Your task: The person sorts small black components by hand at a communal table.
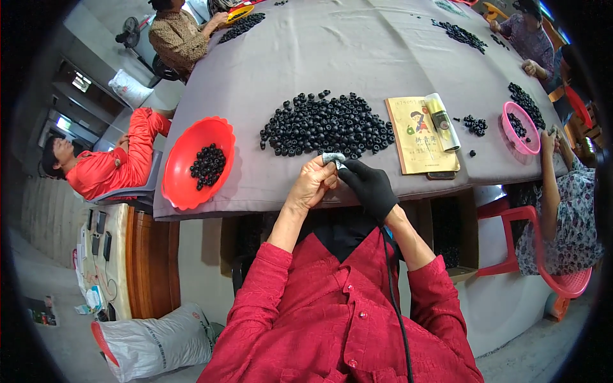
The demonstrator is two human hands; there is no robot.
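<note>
In front of me, at the table's near edge, my left hand point(313, 183) is bare and closed in a pinch. My right hand point(370, 189) wears a black glove and is closed too, its fingertips meeting those of the left. Between them shows a small grey-white piece like cloth point(333, 157); any smaller part inside the fingers is hidden. Just beyond the hands lies a wide pile of small black ring-like parts point(325, 124). A red scalloped basin point(175, 172) at the left holds more of these parts.
A yellow booklet point(408, 150) lies right of the pile, with a clear-and-yellow roll point(442, 121) on it. A pink basket point(509, 127) stands farther right. People sit around the grey-covered table point(255, 83). A white sack point(159, 341) lies on the floor at lower left.
</note>
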